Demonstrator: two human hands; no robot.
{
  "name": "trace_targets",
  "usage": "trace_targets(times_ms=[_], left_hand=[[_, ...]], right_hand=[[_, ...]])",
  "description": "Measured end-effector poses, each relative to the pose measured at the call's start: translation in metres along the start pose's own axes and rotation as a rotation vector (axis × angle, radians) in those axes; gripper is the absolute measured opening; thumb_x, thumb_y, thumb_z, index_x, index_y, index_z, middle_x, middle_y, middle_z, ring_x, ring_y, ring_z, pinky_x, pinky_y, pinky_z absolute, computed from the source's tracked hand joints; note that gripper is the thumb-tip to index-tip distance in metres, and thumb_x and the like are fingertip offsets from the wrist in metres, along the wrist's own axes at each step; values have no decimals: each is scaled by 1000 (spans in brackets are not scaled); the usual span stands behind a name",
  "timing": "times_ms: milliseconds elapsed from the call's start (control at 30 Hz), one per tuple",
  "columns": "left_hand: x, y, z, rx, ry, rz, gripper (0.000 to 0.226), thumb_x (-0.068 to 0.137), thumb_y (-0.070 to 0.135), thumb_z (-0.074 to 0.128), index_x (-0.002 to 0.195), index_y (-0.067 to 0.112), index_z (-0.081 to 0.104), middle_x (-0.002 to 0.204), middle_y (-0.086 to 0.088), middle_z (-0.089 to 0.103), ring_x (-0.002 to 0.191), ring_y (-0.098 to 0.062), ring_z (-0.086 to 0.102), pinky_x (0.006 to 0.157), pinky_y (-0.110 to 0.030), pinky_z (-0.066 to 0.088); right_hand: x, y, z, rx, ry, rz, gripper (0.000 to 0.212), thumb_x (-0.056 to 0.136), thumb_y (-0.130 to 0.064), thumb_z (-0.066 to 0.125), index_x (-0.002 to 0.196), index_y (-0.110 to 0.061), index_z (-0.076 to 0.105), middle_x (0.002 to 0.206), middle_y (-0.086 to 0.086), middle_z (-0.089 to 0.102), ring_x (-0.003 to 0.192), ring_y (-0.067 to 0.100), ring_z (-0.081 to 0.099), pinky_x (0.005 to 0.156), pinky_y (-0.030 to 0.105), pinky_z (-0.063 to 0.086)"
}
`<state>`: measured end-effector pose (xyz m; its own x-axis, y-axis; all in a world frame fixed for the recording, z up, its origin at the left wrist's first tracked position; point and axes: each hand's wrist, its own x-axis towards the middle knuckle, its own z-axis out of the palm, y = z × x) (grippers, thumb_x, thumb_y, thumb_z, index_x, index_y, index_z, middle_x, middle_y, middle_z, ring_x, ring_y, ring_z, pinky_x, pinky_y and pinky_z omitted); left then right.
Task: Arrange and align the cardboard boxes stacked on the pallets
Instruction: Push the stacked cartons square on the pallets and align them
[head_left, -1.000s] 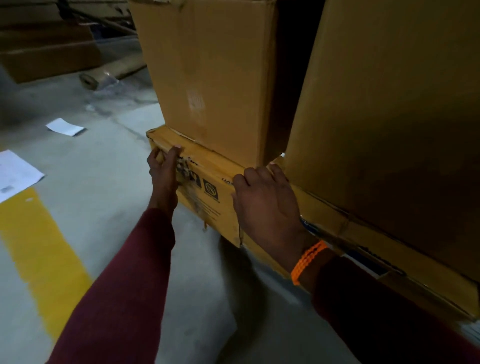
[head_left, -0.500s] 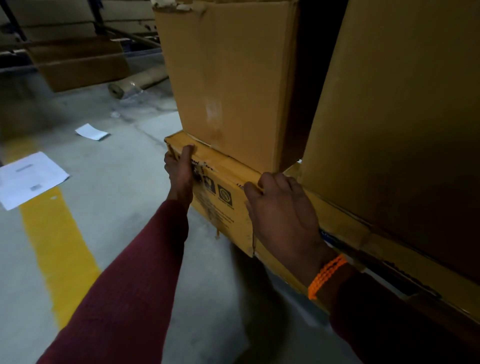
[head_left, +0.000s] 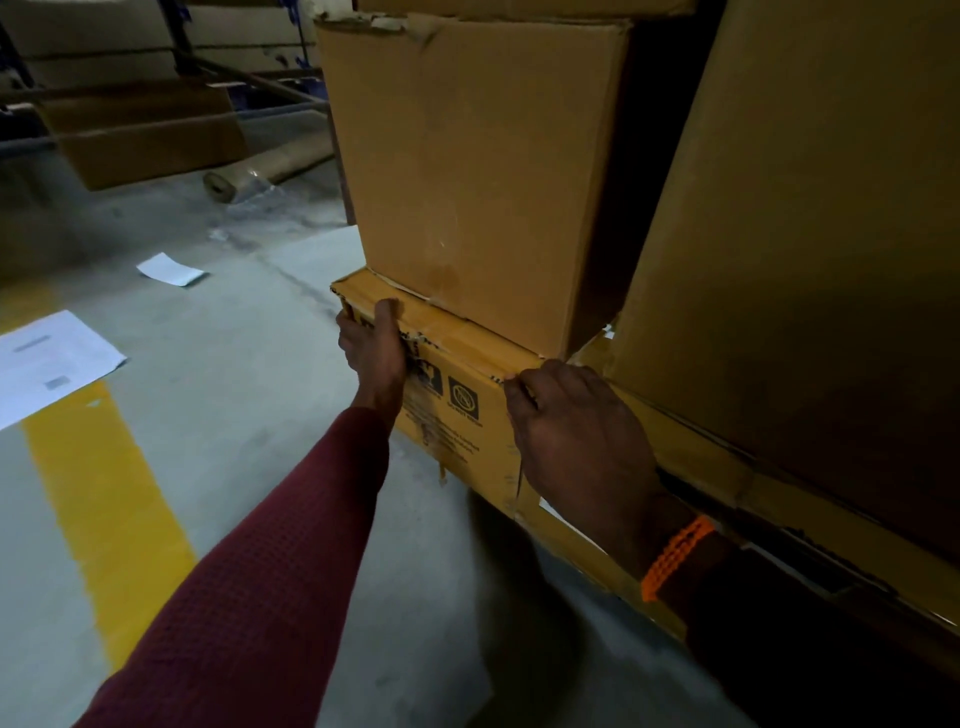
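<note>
The yellow box (head_left: 457, 410) lies at the bottom of the stack, under the brown box (head_left: 467, 176), and its printed face is turned toward the person. Its long axis runs from the far left corner toward the near right, and its upper edge juts out past the front of the brown box, so a strip of its top is left bare.

The left hand (head_left: 375, 348) is set at the far corner, with the thumb hooked over the top edge and the fingers (head_left: 347, 332) wrapped round the corner. The right hand (head_left: 576, 431) is laid at the near end of the same face, the fingers (head_left: 524, 384) curled against the upper edge; how far they close round the near corner cannot be told, since the back of the hand hides them. Both hands are thus closed on the box, one at each end of its long side.

From the hands the box lies straight ahead and away, toward the stack. An even push from both ends is probably called for, so that the face is brought flush with the brown box. The left hand is the farther reached, its sleeve (head_left: 270, 561) stretched out. To the right a large box (head_left: 805, 260) stands just beside, on another low box (head_left: 727, 467).
</note>
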<state>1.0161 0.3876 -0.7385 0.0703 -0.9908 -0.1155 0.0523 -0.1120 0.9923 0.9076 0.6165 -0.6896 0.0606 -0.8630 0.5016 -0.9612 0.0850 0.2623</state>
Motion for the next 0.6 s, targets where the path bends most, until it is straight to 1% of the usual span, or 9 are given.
trace_targets(times_ms=[100, 200, 233, 333, 400, 433, 500, 533, 600], left_hand=[[0, 1, -1, 19, 0, 7, 94, 73, 66, 49, 153, 24, 26, 155, -9, 33, 140, -33, 35, 115, -54, 32], [-15, 3, 3, 36, -31, -13, 96, 84, 62, 45, 161, 20, 7, 167, -8, 12, 151, -31, 19, 121, -54, 21], [-22, 2, 4, 31, -49, -8, 96, 85, 63, 43, 161, 20, 3, 168, -6, 8, 152, -29, 16, 121, -54, 20], [-46, 1, 9, 30, -59, 40, 94, 88, 60, 43, 161, 19, 1, 167, -8, 12, 151, -30, 19, 122, -53, 20], [-62, 1, 10, 68, -69, 113, 99, 86, 55, 49, 161, 11, 1, 167, -13, 12, 152, -30, 18, 124, -50, 18], [-69, 2, 10, 123, -83, 164, 101, 87, 53, 51, 160, 6, 0, 167, -16, 9, 153, -31, 14, 125, -47, 13], [-91, 7, 10, 300, -133, 276, 102, 94, 51, 52, 157, -1, -8, 167, -20, -8, 155, -31, -4, 126, -41, -2], [-106, 10, 11, 380, -167, 346, 102, 96, 53, 51, 157, 0, -11, 166, -20, -14, 155, -30, -10, 125, -39, -7], [-134, 18, 11, 485, -254, 477, 100, 97, 58, 50, 159, 6, -9, 166, -18, -16, 154, -27, -12, 124, -39, -6]], right_hand=[[-2, -1, 2, -27, -8, -29, 47, 80, -15, 75, 124, -3, 69, 108, 15, 70, 109, 36, 65, 97, 51, 53], [-4, 0, 4, -41, 0, -41, 46, 83, -16, 72, 127, -4, 67, 113, 15, 69, 113, 37, 64, 99, 53, 52], [-4, 0, 5, -44, -5, -41, 46, 84, -16, 71, 128, -4, 67, 114, 15, 69, 114, 37, 63, 99, 53, 51], [-5, -2, 4, -48, -28, -33, 46, 87, -17, 69, 131, -4, 64, 117, 15, 68, 116, 37, 62, 101, 53, 48], [-5, -3, 1, -29, -49, -11, 47, 86, -19, 68, 132, -6, 64, 117, 14, 68, 118, 37, 60, 102, 52, 48], [-5, -5, -3, -2, -60, 0, 47, 87, -20, 64, 133, -8, 62, 119, 14, 67, 121, 37, 59, 102, 51, 47], [-8, -8, -17, 81, -88, 26, 52, 89, -21, 52, 140, -12, 57, 130, 15, 63, 130, 37, 52, 106, 50, 42], [-14, -8, -27, 116, -101, 39, 55, 89, -20, 50, 144, -13, 53, 138, 16, 58, 135, 37, 48, 109, 50, 40], [-32, -6, -46, 156, -108, 53, 62, 88, -18, 56, 149, -14, 47, 147, 17, 51, 141, 36, 42, 113, 49, 36]])
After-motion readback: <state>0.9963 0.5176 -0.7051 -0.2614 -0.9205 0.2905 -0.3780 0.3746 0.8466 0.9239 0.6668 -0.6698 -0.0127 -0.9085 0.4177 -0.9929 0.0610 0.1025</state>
